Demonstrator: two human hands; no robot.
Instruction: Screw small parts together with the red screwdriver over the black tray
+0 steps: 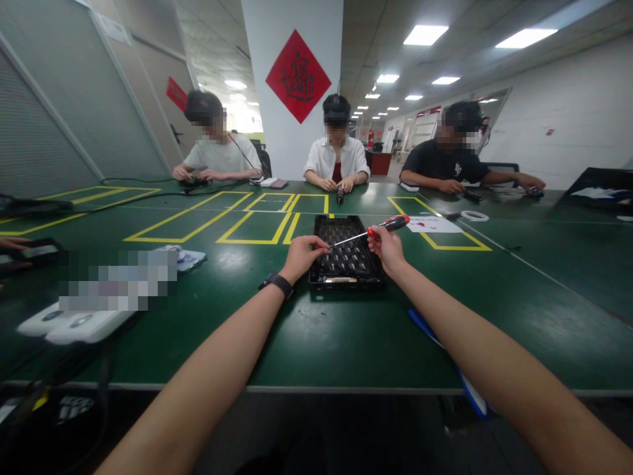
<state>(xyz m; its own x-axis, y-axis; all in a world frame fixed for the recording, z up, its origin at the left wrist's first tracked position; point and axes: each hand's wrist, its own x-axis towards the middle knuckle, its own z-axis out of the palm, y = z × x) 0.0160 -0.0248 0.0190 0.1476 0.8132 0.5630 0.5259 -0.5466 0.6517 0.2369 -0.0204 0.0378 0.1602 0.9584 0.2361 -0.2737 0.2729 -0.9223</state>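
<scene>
A screwdriver (352,238) with a red and black handle is in my right hand (386,249), whose fingers are closed round the front of the handle. Its thin shaft slants down to the left. At the shaft's tip, my left hand (305,256) is pinched closed; whether a small part sits between those fingertips is too small to tell. Beneath both hands a black open case (347,286) lies flat on the green table (237,343). Rows of small shiny shapes fill its inside, and a pale strip runs along its near wall.
Tiny dark bits (303,312) lie in front of the case. A blue-edged object (424,326) is partly under my right forearm. White devices (84,323) stand at left, and a white paper (435,224) lies at right. Several people sit round the table.
</scene>
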